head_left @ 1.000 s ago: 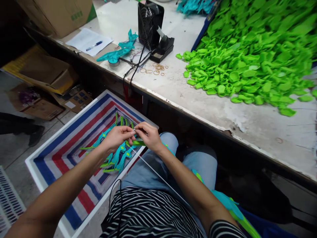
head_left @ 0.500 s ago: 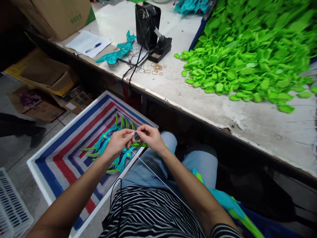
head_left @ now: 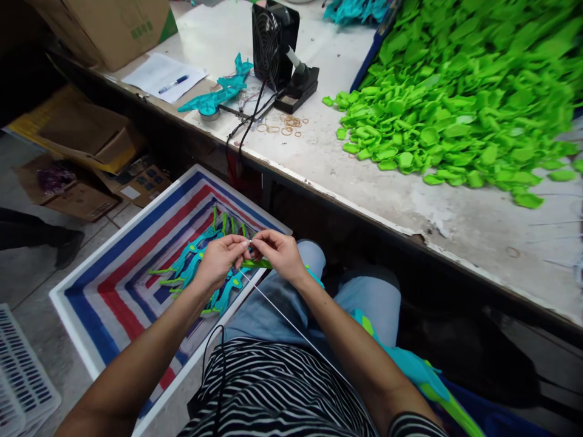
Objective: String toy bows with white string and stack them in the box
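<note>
My left hand (head_left: 219, 260) and my right hand (head_left: 283, 255) meet over the tray's near edge, fingertips pinched together on a small white bit of a thin white cord (head_left: 291, 323). From beneath my fingers the cord runs taut across my lap toward my right forearm. A bright green plastic piece (head_left: 260, 264) shows under my hands; whether my fingers also grip it is hidden. Turquoise and green plastic parts (head_left: 223, 297) lie in the white-rimmed tray (head_left: 84, 340) below, which has a red, white and blue striped lining. A larger turquoise and green piece (head_left: 410, 367) rests by my right arm.
On the workbench (head_left: 328, 164) are a heap of green plastic pieces (head_left: 455, 115), a small black fan (head_left: 273, 45), a black stand (head_left: 298, 88), rubber bands (head_left: 290, 123), a turquoise part (head_left: 214, 100), and paper with a pen (head_left: 173, 85). A white crate (head_left: 25, 364) stands at left.
My hands stay nearly in place, fingertips still together on the white cord. The view has shifted slightly; nothing else visibly moves.
</note>
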{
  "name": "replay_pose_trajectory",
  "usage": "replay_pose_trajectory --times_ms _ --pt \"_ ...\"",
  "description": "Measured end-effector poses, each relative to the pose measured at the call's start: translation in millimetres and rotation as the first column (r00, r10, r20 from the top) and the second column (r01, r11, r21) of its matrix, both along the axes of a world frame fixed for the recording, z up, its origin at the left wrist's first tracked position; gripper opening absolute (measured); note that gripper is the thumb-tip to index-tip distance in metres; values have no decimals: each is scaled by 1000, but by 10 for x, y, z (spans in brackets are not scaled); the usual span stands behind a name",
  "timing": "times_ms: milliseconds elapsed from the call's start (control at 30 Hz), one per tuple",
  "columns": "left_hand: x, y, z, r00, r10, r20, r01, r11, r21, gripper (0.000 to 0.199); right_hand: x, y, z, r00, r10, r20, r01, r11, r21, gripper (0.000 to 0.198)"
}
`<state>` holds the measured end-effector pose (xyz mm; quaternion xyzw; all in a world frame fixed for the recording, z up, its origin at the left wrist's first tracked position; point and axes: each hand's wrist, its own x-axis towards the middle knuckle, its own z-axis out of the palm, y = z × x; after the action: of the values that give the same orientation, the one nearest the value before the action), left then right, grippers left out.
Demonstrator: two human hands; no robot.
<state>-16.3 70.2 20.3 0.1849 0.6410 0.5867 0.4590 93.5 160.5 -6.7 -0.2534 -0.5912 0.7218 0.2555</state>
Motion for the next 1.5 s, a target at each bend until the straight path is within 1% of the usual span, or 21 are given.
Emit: replay_pose_trajectory --times_ms 100,200,300,433,567,633,700,767,867,967,1100,1267,1367,1500 --pt "-2 -1 0 1000 -1 -8 1 1000 -6 28 -14 -14 -21 1000 -18 -18 16 993 -118 31" --pt "-6 -8 -3 1000 0 -1 0 1000 -9 29 -10 -30 -44 999 13 -34 -20 979 -205 36" --pt "-9 -16 -5 1000 10 14 -9 1000 -6 29 5 -40 -62 998 51 -35 -56 979 -195 37" --pt "-10 -26 -8 1000 10 20 -10 1000 -3 28 10 -33 -75 1000 20 16 -18 993 -114 33" --pt "-6 -34 -18 999 13 48 -14 1000 22 28 7 -38 -71 998 52 20 -51 998 -33 30" --pt "-2 -33 -22 998 13 55 -15 999 32 29 5 -54 -63 999 42 21 -41 999 -4 28" --pt "4 -30 -24 999 14 52 -16 999 37 29 -2 -76 -53 1000 -5 13 5 1000 -28 27" --pt "7 -28 -24 999 17 49 -19 999 39 30 -11 -98 -44 999 -40 -5 39 994 -105 29" --pt "3 -36 -25 999 10 35 -11 1000 28 30 -10 -125 -37 998 -56 -10 53 977 -206 33" --pt "-12 -58 -30 1000 -27 9 27 1000 7 28 10 -146 -43 999 -42 -6 40 973 -229 33" --pt "-32 -84 -37 998 -56 0 56 998 0 29 26 -177 -81 1000 -20 -13 18 984 -179 33" --pt "-37 -95 -52 997 -79 5 79 997 0 30 4 -242 -147 996 -84 -7 83 994 -64 30" --pt "-22 -101 -72 998 -55 22 55 998 9 31 0 -279 -161 991 -130 13 129 991 39 24" --pt "11 -105 -95 999 -24 37 23 999 26 31 19 -304 -154 981 -186 60 171 966 194 18"
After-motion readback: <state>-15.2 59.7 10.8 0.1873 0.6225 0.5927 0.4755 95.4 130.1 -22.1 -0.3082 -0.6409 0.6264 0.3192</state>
